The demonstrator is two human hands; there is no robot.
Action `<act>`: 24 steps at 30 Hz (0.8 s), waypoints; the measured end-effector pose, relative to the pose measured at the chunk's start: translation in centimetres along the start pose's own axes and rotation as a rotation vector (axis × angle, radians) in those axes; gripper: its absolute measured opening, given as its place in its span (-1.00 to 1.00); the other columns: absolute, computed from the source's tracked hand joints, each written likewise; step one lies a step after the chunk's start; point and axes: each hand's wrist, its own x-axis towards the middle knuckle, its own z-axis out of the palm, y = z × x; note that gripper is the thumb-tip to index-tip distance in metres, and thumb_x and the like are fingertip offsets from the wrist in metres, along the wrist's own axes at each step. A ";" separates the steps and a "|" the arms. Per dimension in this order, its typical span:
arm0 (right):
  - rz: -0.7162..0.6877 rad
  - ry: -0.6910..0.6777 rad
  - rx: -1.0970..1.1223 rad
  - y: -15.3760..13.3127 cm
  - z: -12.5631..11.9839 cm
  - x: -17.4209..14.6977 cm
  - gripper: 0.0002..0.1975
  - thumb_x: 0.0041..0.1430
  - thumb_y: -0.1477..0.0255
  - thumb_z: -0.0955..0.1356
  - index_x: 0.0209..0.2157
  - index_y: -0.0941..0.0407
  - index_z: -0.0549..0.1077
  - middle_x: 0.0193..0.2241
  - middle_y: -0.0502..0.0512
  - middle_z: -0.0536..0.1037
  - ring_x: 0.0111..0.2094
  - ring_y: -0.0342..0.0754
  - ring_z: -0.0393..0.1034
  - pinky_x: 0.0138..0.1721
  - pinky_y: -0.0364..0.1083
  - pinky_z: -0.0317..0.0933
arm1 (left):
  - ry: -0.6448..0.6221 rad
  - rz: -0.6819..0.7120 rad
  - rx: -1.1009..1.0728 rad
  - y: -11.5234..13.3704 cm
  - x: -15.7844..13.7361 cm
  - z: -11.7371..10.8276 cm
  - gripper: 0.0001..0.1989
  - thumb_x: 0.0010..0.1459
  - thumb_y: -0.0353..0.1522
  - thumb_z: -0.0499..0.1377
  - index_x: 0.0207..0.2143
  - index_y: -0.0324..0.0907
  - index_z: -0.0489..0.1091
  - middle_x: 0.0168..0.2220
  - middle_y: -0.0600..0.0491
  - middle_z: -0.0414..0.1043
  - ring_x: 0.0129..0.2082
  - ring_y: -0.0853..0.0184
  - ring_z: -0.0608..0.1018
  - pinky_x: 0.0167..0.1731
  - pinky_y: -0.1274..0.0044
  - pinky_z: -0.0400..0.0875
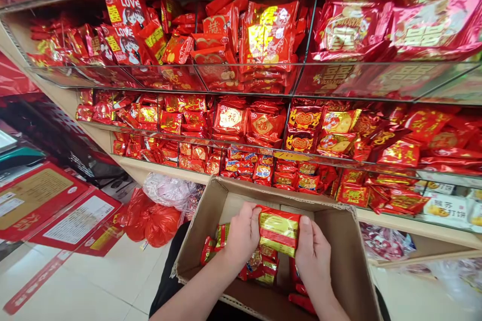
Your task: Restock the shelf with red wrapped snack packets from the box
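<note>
Between my two hands is a red and gold snack packet (279,230), held level over an open cardboard box (341,256). My left hand (243,233) grips its left end, fingers curled around the edge. My right hand (312,251) pinches the right end with the thumb on top; its other fingers are partly hidden behind the packet. Below, inside the box, lie more red and gold packets (268,271), partly covered by my hands and forearms. The box rests on my lap, against dark trousers (165,271).
Shelves with clear front panels (248,80) face me, filled with red wrapped snacks. At the left, red cartons (75,215) and a red plastic bag (150,220) sit on the tiled floor (109,276). White packets (442,208) stand on the lower right shelf.
</note>
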 end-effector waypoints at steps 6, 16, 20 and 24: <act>-0.107 0.016 -0.090 -0.8 -1.2 0.5 -0.66 0.16 0.21 0.12 -0.55 0.12 0.24 -0.65 -0.02 0.27 -0.61 -0.18 0.13 -0.59 -0.20 0.06 | -0.067 -0.150 -0.257 0.4 0.3 0.1 -0.72 0.14 -0.20 -0.08 -0.46 -0.16 0.29 -0.55 0.12 0.27 -0.51 0.42 0.34 -0.46 0.59 0.22; -0.952 -0.214 -0.447 1.3 -1.5 -1.0 -0.81 0.09 0.48 0.25 -0.22 0.08 0.37 -0.26 0.12 0.36 -0.22 -0.03 0.23 -0.24 -0.02 0.18 | -0.337 -0.811 -1.396 2.3 -0.7 -0.7 -0.63 0.05 -0.28 0.10 -0.06 -0.07 0.16 -0.30 0.07 0.42 -0.35 0.38 0.49 -0.24 0.51 0.28; -0.633 -0.089 -0.288 1.0 -1.6 -2.1 -0.82 0.08 0.44 0.25 -0.23 0.08 0.37 -0.19 0.14 0.33 -0.13 0.00 0.22 -0.17 0.01 0.17 | -0.290 -0.767 -1.491 2.3 -0.4 -0.9 -0.64 0.04 -0.37 0.12 -0.07 -0.22 0.24 -0.23 -0.04 0.44 -0.20 0.29 0.46 -0.12 0.47 0.23; -0.059 -0.106 0.035 0.0 -1.5 -1.4 -0.62 0.05 0.25 0.27 -0.10 0.11 0.27 -0.18 0.15 0.38 -0.22 -0.03 0.31 -0.22 -0.03 0.25 | -0.272 -0.686 -1.471 2.4 -0.2 -0.9 -0.58 0.00 -0.37 0.15 -0.04 -0.22 0.25 -0.17 -0.04 0.43 -0.11 0.26 0.42 -0.04 0.45 0.18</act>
